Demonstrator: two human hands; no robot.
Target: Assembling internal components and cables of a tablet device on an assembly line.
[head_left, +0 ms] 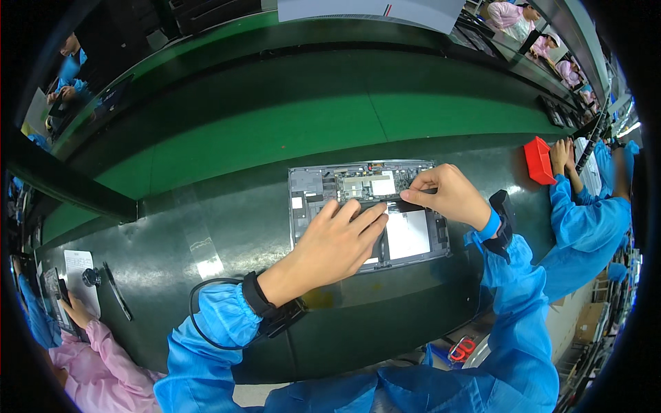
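Observation:
An opened laptop base (303, 182) lies on the dark green bench in front of me, its inside facing up. A green circuit board (352, 187) runs along its far part, and a white rectangular panel (410, 234) shows nearer to me. My left hand (337, 241) rests across the middle of the base, fingers spread, hiding what lies beneath. At the board's right end my right hand (444, 196) pinches with thumb and forefinger; whatever is between the fingertips is too small to tell. Both wrists wear black bands, and the right also has a blue one.
A red bin (539, 162) stands at the right, beside a co-worker in blue sleeves (585, 224). On the left are a black pen (118, 292), a paper sheet (81, 265) and a co-worker's pink sleeve (103, 365). Red-handled scissors (461, 349) lie below the bench's near edge.

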